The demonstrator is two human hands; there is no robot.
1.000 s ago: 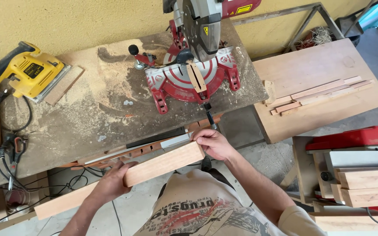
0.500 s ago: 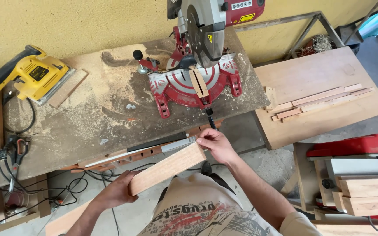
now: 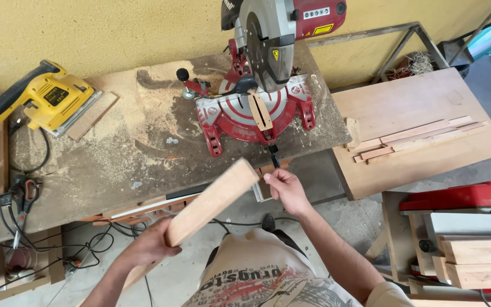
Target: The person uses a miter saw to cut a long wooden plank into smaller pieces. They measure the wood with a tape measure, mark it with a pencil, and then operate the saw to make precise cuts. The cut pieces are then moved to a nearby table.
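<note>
Both hands carried a wooden board (image 3: 214,200) above the desk's (image 3: 103,165) near edge, not yet on the red miter saw (image 3: 257,108) at twelve o'clock. The left hand (image 3: 146,247) clamped its lower end; the right hand (image 3: 285,190) gripped near its top. A yellow sander (image 3: 49,99) sat at ten o'clock, wood strips (image 3: 416,139) at two.

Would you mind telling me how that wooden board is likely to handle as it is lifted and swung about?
The board probably stays stiff: it looks thick and shows no sag, though the left hand grips only its lower part. It may feel end-heavy, since most of its length sticks out past that grip. Its flat faces make rolling unlikely. The right hand is beside its upper end; contact is unclear.
</note>
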